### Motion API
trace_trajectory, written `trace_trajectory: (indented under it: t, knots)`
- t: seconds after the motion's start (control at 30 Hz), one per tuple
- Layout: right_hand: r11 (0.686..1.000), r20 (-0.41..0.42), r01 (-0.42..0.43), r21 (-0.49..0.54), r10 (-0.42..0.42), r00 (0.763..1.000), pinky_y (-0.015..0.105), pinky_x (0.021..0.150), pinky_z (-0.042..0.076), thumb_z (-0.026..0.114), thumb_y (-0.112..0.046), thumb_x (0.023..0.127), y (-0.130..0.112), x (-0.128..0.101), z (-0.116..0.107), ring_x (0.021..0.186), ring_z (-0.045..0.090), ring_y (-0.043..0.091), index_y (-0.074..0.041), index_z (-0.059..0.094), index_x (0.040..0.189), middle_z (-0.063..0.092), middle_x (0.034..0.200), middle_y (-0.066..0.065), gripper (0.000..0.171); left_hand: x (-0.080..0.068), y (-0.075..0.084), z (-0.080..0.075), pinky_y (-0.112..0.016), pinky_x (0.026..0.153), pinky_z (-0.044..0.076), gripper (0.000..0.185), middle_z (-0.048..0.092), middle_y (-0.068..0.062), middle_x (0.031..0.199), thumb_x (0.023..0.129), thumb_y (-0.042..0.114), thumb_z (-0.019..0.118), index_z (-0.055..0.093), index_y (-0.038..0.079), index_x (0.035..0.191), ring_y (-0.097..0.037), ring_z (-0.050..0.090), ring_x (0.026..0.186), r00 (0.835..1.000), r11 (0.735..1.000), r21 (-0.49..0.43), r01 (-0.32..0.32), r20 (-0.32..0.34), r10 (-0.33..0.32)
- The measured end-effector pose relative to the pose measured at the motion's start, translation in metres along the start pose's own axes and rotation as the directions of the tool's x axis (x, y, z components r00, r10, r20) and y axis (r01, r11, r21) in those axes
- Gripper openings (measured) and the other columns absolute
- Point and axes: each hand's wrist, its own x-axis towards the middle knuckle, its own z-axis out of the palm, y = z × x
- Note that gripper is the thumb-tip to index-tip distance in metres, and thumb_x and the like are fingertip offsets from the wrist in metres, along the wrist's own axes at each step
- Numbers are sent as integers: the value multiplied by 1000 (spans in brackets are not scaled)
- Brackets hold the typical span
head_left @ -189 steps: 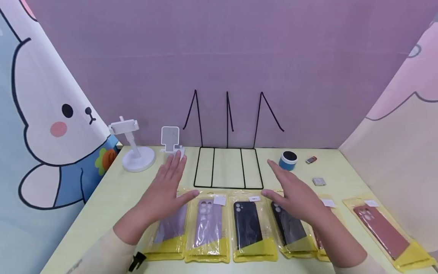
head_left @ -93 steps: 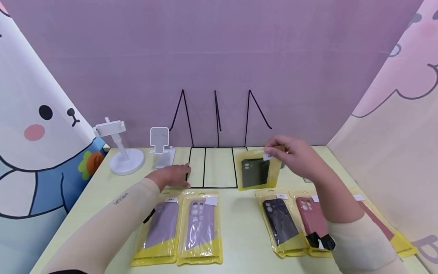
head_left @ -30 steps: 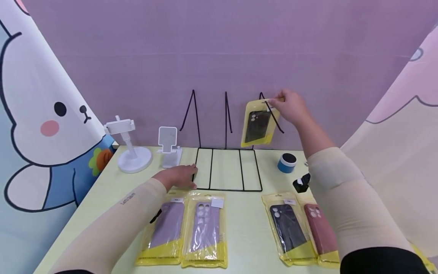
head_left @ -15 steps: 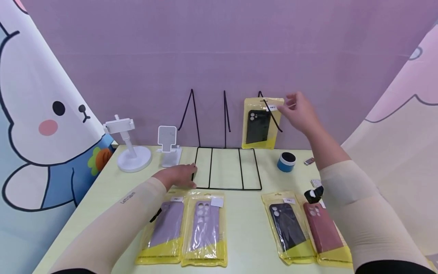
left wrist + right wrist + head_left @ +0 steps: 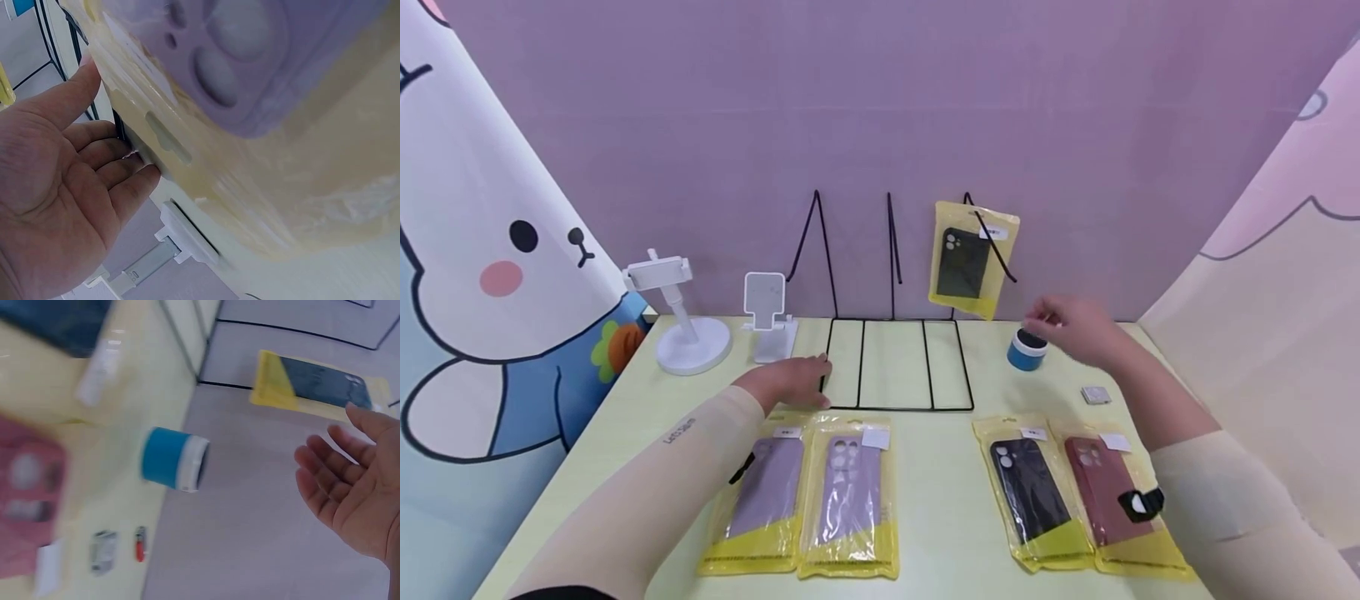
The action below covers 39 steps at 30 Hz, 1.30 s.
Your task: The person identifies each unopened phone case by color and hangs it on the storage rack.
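Since half a second ago the right hand (image 5: 1078, 332) has dropped from the hanging packet to just above the table (image 5: 925, 500), fingers loose and holding nothing, hovering by the blue cylinder (image 5: 1027, 349); the wrist view shows its palm open (image 5: 353, 487). On the table, the wire rack (image 5: 895, 333) stands against the purple backdrop, its flat base frame toward the person and three upright prongs behind. The dark phone-case packet (image 5: 972, 258), in yellow wrapping, hangs on the rightmost prong, clear of the tabletop and slightly tilted, no hand on it. Left hand (image 5: 790, 382) rests flat at the rack base's front left corner, fingers straight; the left wrist view suggests the fingertips (image 5: 134, 153) touch the black wire, though the close angle makes that uncertain. Two lilac case packets (image 5: 805, 500) lie side by side near the left forearm; a dark one (image 5: 1030, 492) and a red one (image 5: 1112, 500) lie together on the right. Two white phone stands (image 5: 692, 321) sit at back left. A small silvery square item (image 5: 1097, 395) lies right of the blue cylinder.
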Motion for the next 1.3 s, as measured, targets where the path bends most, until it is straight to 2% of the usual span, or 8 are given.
trace_trajectory:
  t: [0.2, 0.33, 0.43, 0.6, 0.8, 1.03, 1.17, 1.3]
  knots:
    - [1000, 190, 19, -10, -17, 982, 44, 83, 55, 62, -36, 97, 12, -18, 39, 97, 62, 21, -9, 65, 116, 67, 105, 4, 33, 1, -1, 0, -51, 120, 23, 75, 18, -26, 160, 95, 37, 64, 30, -1, 151, -42, 25, 146, 1000, 1000, -5, -4, 1, 4]
    - [998, 309, -12, -69, 33, 951, 50, 94, 52, 65, -35, 95, 17, -23, 63, 110, 61, 28, -7, 63, 124, 67, 117, 9, 40, 2, -2, 1, -51, 120, 24, 73, 19, -26, 160, 95, 37, 64, 32, -1, 149, -42, 26, 145, 1000, 1000, 2, -14, -6, 14]
    - [994, 357, -48, -102, 82, 931, 54, 99, 48, 66, -35, 93, 18, -28, 77, 118, 58, 31, -9, 61, 127, 64, 126, 11, 43, 2, -2, 1, -50, 120, 25, 72, 19, -26, 159, 95, 36, 63, 33, -1, 149, -42, 27, 145, 1000, 1000, 2, -18, -14, 18]
    - [988, 372, -100, -120, 138, 918, 54, 100, 49, 72, -33, 88, 19, -35, 92, 115, 56, 28, -16, 62, 128, 61, 129, 8, 45, 0, -1, 1, -51, 120, 23, 73, 19, -27, 160, 95, 35, 63, 31, -2, 150, -42, 25, 146, 1000, 1000, -15, -17, -6, 17]
    - [978, 336, 19, -206, 52, 941, 45, 92, 53, 76, -30, 86, 22, -34, 103, 95, 55, 19, -16, 68, 116, 63, 109, 3, 34, -1, 0, 1, -50, 121, 22, 73, 18, -26, 160, 96, 36, 63, 31, -1, 150, -41, 23, 147, 1000, 1000, -22, -19, -3, 19]
    - [967, 349, 28, -252, 64, 935, 36, 77, 51, 73, -26, 88, 22, -30, 109, 81, 50, 16, -17, 68, 99, 61, 88, -4, 14, 0, -2, 2, -50, 121, 22, 71, 19, -27, 159, 96, 35, 63, 33, -1, 149, -41, 23, 147, 1000, 999, -19, -27, -11, 26]
    - [970, 362, 22, -244, 70, 929, 32, 69, 47, 70, -24, 91, 21, -32, 109, 76, 50, 16, -19, 65, 89, 57, 80, -4, 7, 1, -3, 4, -49, 122, 20, 74, 16, -25, 161, 96, 37, 62, 29, 0, 151, -40, 20, 148, 1000, 1000, -14, -20, -1, 20]
    - [980, 351, -22, -199, 92, 932, 29, 66, 46, 67, -22, 93, 19, -35, 105, 74, 51, 15, -20, 63, 89, 58, 79, -5, 6, 1, -3, 5, -48, 123, 19, 77, 14, -23, 162, 96, 39, 61, 26, 1, 153, -37, 17, 149, 1000, 1000, -13, -11, 1, 11]
